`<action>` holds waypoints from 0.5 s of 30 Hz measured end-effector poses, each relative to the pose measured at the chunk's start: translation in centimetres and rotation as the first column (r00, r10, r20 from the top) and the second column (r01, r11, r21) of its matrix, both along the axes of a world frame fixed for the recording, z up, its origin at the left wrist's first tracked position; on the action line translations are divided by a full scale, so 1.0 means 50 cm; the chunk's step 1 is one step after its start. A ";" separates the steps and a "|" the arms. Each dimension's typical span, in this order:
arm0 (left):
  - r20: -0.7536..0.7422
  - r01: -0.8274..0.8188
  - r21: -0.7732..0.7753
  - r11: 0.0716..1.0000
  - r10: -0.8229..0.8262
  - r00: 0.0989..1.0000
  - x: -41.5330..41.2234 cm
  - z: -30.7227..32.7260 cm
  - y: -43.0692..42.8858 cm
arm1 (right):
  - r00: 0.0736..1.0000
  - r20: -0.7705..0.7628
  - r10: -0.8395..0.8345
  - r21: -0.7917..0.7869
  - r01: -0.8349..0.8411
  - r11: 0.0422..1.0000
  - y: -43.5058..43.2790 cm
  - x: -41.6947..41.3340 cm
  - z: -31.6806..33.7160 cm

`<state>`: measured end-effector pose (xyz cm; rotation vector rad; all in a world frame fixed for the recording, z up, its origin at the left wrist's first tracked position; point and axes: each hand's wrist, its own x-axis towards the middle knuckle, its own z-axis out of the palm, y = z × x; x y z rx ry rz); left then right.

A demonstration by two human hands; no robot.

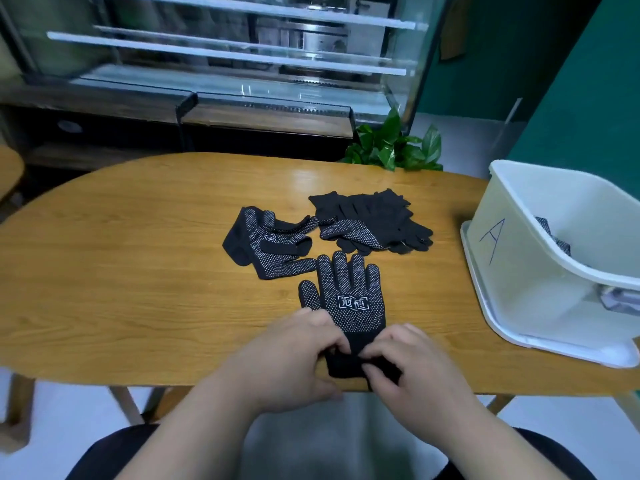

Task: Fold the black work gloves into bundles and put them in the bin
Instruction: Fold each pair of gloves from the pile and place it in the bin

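A single wide-angle view is given from head height, directed forward and down across the wooden table (138, 271). The near table edge is seen close below, while the glass display case (225, 64) behind is seen farther off, its lines bent by the lens.

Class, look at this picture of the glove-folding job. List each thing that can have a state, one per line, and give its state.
Near glove: flat, dotted palm up, cuff being folded at the table edge.
Left hand: gripping the cuff.
Right hand: gripping the cuff.
Crumpled glove: loose, unfolded.
Glove pile: stacked, unfolded.
Bin: open, tilted, dark dotted fabric showing inside.
Table: holds the gloves and bin.
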<state>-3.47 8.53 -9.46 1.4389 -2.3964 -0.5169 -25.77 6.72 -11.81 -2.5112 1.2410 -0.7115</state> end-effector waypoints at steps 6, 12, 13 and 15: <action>-0.022 -0.073 -0.206 0.976 0.070 0.997 -0.019 -0.029 0.050 | 0.981 -0.193 0.025 -0.021 -0.029 0.999 0.034 -0.001 0.005; -0.410 -0.198 -0.213 0.957 0.097 0.907 -0.044 0.032 0.109 | 0.981 0.194 0.000 0.040 -0.008 0.999 0.090 0.017 0.084; -0.512 -0.213 -0.132 0.968 0.117 0.851 -0.048 0.067 0.118 | 0.947 0.320 -0.041 0.084 0.015 0.996 0.096 0.022 0.123; -0.689 -0.220 0.067 0.973 0.205 0.695 -0.058 0.143 0.123 | 0.860 0.498 -0.111 0.145 0.043 0.988 0.102 0.034 0.207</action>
